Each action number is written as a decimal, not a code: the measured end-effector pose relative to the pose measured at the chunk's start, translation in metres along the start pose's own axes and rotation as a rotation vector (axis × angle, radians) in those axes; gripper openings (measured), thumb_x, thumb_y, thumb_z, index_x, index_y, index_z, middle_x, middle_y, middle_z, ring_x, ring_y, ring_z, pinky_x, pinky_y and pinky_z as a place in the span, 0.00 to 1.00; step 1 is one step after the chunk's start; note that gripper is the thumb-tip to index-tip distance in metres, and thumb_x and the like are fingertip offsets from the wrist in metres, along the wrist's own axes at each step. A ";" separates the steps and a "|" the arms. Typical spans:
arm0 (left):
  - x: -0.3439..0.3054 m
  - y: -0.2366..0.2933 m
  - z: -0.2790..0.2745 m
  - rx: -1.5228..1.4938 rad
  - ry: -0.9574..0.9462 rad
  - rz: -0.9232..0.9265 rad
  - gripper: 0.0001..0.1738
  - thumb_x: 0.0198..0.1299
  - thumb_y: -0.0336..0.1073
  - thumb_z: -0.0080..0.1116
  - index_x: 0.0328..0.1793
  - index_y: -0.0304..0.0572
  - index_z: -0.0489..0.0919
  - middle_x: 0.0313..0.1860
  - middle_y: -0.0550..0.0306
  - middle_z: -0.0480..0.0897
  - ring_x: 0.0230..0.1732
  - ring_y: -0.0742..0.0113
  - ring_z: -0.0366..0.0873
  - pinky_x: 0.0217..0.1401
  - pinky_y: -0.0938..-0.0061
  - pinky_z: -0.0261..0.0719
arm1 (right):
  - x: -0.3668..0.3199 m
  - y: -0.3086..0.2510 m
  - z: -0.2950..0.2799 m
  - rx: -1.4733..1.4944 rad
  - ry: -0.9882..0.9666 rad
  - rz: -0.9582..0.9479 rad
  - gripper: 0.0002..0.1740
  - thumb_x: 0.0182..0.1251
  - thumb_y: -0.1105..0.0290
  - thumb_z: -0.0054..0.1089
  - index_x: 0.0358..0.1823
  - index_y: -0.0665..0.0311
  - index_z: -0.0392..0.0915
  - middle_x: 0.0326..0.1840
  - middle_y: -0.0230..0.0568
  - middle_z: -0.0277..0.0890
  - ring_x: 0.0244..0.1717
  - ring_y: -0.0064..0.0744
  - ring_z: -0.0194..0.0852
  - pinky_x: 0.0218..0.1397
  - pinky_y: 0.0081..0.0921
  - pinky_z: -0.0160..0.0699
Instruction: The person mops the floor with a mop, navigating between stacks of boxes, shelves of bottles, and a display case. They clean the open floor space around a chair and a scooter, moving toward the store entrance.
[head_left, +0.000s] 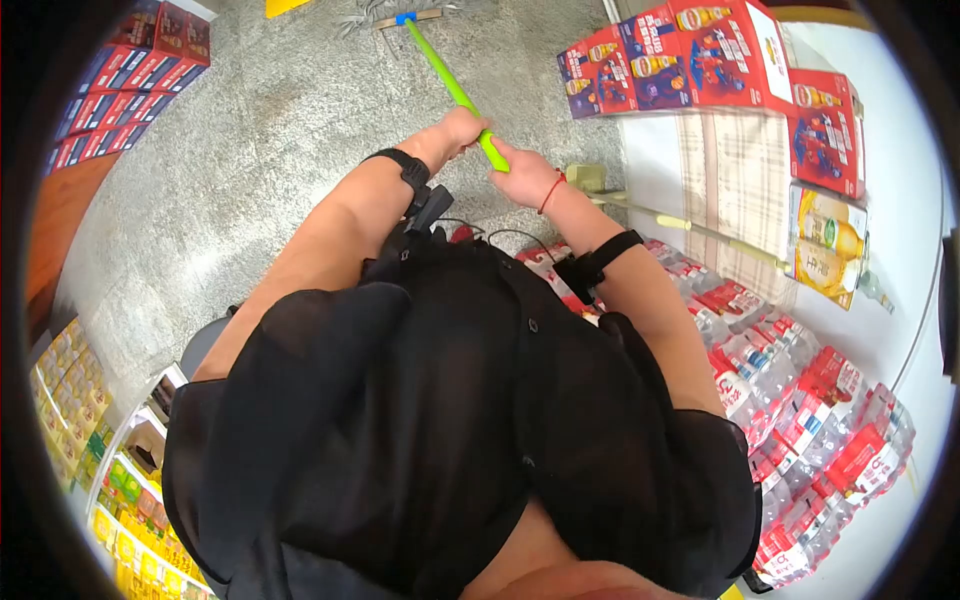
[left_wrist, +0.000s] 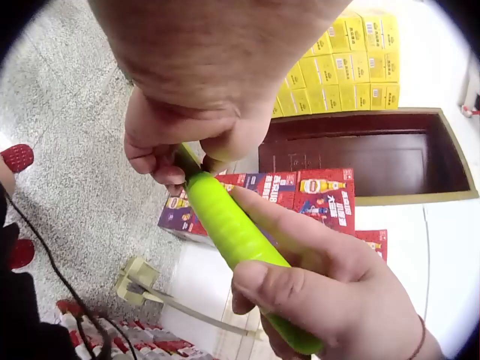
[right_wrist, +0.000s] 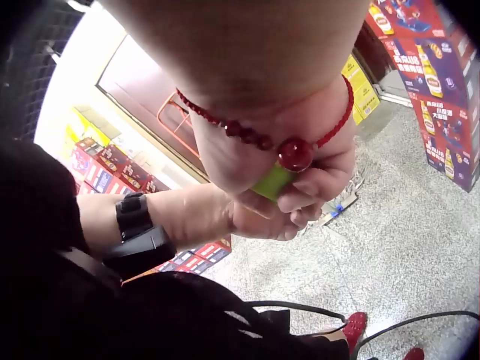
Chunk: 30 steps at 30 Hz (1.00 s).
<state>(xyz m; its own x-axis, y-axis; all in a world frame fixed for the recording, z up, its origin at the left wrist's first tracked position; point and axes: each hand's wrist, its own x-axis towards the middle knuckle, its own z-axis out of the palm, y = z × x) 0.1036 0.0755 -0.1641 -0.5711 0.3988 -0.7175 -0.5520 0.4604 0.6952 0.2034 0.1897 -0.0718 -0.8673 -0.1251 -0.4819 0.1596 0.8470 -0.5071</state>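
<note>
A bright green pole runs from the hands to a mop head with a blue joint, lying on the grey floor at the top of the head view. The left hand grips the pole just above its thick handle. Lower down, the right hand is wrapped round the handle end. In the left wrist view the ribbed green grip shows between the left hand and the right hand. The right wrist view shows the right hand curled round the green handle, its palm side partly hidden.
Red beer cartons stand at the upper right, with wrapped bottle packs at the right. More cartons are stacked at the upper left. A shelf of yellow goods is lower left. A pale-green-headed tool lies near the right forearm.
</note>
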 end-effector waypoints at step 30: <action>0.044 0.006 -0.027 -0.020 -0.047 0.010 0.14 0.57 0.37 0.48 0.30 0.30 0.71 0.18 0.48 0.74 0.12 0.61 0.72 0.09 0.69 0.67 | -0.025 -0.028 -0.010 0.100 0.080 0.133 0.30 0.56 0.61 0.49 0.62 0.60 0.59 0.40 0.60 0.73 0.41 0.55 0.72 0.44 0.39 0.70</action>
<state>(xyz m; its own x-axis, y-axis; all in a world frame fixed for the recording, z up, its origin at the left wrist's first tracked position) 0.0586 0.0746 -0.1902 -0.5478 0.4399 -0.7116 -0.5591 0.4402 0.7026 0.2157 0.1741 -0.0386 -0.8696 0.0299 -0.4928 0.3181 0.7973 -0.5130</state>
